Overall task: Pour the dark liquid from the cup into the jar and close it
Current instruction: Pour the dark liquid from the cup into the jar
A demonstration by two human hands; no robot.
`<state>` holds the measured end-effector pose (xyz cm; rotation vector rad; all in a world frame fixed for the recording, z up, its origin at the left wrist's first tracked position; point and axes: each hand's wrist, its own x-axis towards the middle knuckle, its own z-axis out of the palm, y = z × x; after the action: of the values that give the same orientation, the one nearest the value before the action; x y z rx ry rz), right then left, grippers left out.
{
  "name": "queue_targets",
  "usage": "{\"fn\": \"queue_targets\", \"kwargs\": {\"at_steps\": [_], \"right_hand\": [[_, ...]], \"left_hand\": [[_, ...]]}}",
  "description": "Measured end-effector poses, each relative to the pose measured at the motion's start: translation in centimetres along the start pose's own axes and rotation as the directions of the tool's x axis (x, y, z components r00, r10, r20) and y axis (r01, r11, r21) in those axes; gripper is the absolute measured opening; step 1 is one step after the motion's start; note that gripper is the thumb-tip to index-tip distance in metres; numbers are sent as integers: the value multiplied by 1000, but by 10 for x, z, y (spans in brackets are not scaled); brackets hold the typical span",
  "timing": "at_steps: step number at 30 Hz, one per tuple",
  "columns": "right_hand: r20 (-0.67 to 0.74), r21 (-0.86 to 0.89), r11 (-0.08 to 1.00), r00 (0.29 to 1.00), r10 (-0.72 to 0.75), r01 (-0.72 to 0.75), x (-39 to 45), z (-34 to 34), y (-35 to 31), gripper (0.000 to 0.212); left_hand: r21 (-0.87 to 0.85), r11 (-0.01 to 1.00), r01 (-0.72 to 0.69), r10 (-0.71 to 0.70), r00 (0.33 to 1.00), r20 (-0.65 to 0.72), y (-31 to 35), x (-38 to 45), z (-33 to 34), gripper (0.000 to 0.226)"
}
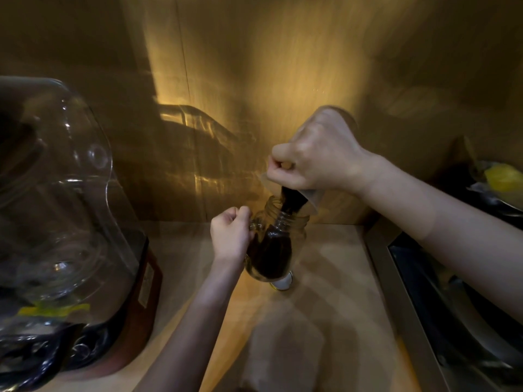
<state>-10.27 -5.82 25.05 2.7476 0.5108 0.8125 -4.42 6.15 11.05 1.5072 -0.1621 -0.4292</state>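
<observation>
the wooden counter (325,321) runs up from the near edge, lit warm. on it, just in front of the jar, lies a round lid (281,282) with a pale top and gold rim, partly hidden by the jar's base. the glass jar (276,244) stands mid-counter, tilted slightly, about half full of dark liquid (271,256). the left hand (230,236) is beside it on the left, its fingers (240,215) curled closed around the jar's glass handle. above the jar's mouth the right hand (317,154) holds a clear plastic cup (308,193) tipped steeply down, fingers wrapped tight around its body; a dark stream falls from the cup's rim into the jar's neck. the cup is blurred, so how much is left inside is hard to tell. to the left sits a large clear blender pitcher (56,179) on a dark reddish base. at the right edge is a metal sink (452,306), with something yellow (503,176) farther back. behind everything rises a wood-panel wall (254,66).
</observation>
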Motion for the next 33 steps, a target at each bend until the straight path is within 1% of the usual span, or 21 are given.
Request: {"fn": "queue_targets", "kwargs": {"at_steps": [13, 16, 20, 24, 29, 33], "right_hand": [[57, -6, 999, 998, -36, 36, 3, 2, -2, 30], [31, -8, 1000, 999, -28, 29, 2, 0, 0, 29], [37, -19, 999, 999, -37, 38, 0, 2, -2, 28], [-1, -32, 999, 999, -42, 42, -1, 2, 0, 30], [-3, -32, 996, 997, -78, 78, -4, 2, -1, 32], [13, -76, 992, 994, -105, 106, -6, 3, -1, 32]], "left_hand": [[4, 1000, 15, -15, 1000, -4, -1, 1, -3, 37], [12, 1000, 19, -19, 1000, 8, 0, 0, -3, 35], [17, 1000, 11, -12, 1000, 20, 1, -2, -3, 34], [17, 1000, 8, -8, 1000, 25, 1, -4, -3, 32], [16, 1000, 8, -8, 1000, 19, 1, -4, -3, 32], [28, 1000, 0, 0, 1000, 3, 2, -4, -2, 33]]}}
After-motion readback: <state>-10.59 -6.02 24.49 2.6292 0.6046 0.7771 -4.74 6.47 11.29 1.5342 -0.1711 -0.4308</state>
